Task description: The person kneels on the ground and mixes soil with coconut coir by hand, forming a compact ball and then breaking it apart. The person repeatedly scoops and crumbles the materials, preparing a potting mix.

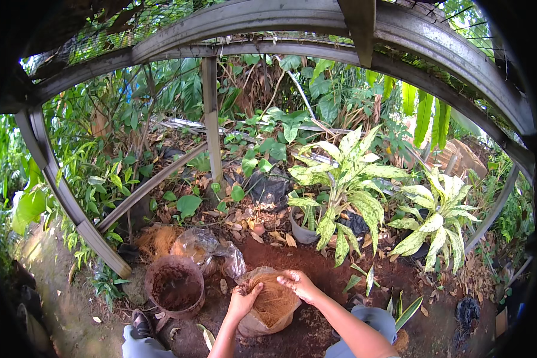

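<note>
A translucent plastic bag (pixel 255 328) full of brown coir fibre (pixel 273 304) stands on the soil before me, its mouth wide. My left hand (pixel 246 299) is at the bag's left rim, thumb over the fibre and fingers darkened with soil. Over the upper right rim, my right hand (pixel 299 285) has its fingertips drawn together and soiled. Fine strands lie between the hands; whether either one grips some cannot be made out. To the left of the bag stands a round brown pot (pixel 174 308) with dark soil inside its wall.
Behind the pot lie a clear plastic bag (pixel 194 244) and loose coir (pixel 159 241). Variegated plants (pixel 353 179) and a grey pot (pixel 303 230) stand ahead. Cut leaves (pixel 409 313) lie at right. A metal post (pixel 89 241) slants down at left; frame bars (pixel 250 22) arch overhead.
</note>
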Tool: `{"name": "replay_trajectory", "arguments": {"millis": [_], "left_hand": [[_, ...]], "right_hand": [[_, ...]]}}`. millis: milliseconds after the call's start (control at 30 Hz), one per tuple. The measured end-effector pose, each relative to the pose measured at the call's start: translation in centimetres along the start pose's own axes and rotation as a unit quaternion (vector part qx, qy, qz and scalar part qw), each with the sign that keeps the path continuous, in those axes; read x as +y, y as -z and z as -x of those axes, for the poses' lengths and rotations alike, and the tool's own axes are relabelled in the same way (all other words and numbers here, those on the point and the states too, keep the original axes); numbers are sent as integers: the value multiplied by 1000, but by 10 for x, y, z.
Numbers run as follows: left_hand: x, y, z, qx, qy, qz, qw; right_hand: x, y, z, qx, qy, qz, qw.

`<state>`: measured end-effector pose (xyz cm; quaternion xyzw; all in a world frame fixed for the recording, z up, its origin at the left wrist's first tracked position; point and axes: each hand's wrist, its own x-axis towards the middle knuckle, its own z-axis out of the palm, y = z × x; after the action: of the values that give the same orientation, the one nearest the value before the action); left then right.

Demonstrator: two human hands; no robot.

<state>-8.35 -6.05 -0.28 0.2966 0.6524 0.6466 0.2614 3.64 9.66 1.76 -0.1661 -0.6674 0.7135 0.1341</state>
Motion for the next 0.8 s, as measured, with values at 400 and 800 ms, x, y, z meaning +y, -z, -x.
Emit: {"name": "replay_trajectory", "arguments": {"millis": [400,800], "left_hand": [[23,-2,4,39,-185,-62,980],[32,-11,19,-64,-189,-268,943]], "right_hand": [[18,13,-11,15,-20,86,996],[9,6,-3,-68,-4,170,983]]}}
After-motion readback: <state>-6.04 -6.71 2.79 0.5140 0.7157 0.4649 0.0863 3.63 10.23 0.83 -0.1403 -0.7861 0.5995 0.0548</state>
